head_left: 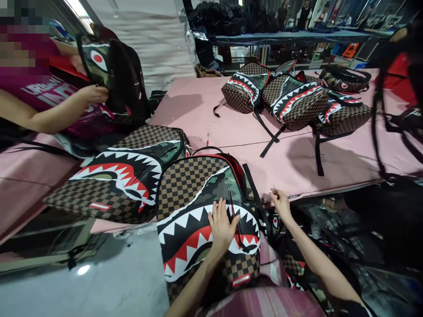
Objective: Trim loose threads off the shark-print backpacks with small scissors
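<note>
A checkered and camouflage backpack (194, 180) with a printed shark mouth stands in front of me, leaning at the table's edge. My left hand (223, 226) lies on its front with the fingers spread, beside a dark slanted zipper (234, 211). My right hand (280, 204) is to the right of the backpack, over the table edge, its fingers pinched together. Something thin and small shows at those fingertips, too small to name. A black strap (253, 187) hangs between the backpack and my right hand.
Another shark-print backpack (132, 171) lies to the left. Several more, including a front one (297, 101), rest on the pink table (211, 119). At left, a person (66, 97) handles an upright backpack (115, 75). Dark bags in plastic (320, 224) are piled below right.
</note>
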Demonstrator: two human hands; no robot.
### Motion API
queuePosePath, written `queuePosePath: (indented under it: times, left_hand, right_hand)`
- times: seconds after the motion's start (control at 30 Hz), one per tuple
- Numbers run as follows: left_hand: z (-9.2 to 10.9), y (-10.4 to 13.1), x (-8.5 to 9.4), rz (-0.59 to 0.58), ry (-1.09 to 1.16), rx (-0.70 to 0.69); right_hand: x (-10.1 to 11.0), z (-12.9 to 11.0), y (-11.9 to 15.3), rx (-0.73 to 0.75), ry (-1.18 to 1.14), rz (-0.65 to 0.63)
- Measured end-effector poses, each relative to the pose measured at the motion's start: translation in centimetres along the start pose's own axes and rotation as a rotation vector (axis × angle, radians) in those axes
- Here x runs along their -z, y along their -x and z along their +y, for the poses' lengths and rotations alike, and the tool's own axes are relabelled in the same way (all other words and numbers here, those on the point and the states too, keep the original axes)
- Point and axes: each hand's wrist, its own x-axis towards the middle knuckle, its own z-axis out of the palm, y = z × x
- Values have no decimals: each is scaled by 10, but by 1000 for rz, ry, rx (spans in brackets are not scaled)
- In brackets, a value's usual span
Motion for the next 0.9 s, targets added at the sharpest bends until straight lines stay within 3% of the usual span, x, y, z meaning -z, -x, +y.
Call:
queuePosePath:
  times: [0.1,0.23,0.43,0.53,0.67,0.77,0.87,0.9]
  left_hand:
    - [-5,2,6,32,-58,-23]
    - [7,-4,19,49,-222,2]
    - [15,-13,33,-220,-293,184]
    - [7,-6,41,-190,-146,179]
    - [1,10,58,-49,101,163]
    - [2,20,67,2,209,190]
    - [4,20,70,3,234,189]
    - [5,19,70,1,233,182]
  right_hand:
    - [-14,13,-45,0,101,63]
    - [-37,18,-66,83,220,42]
    - [-47,28,-42,191,328,-15]
    - [-44,38,-24,214,337,-57]
    - [-31,44,-20,250,319,-110]
    - [-17,22,-21,253,297,-104]
    - [-7,-36,0,313,189,-66]
    - [-6,-60,14,400,40,-103]
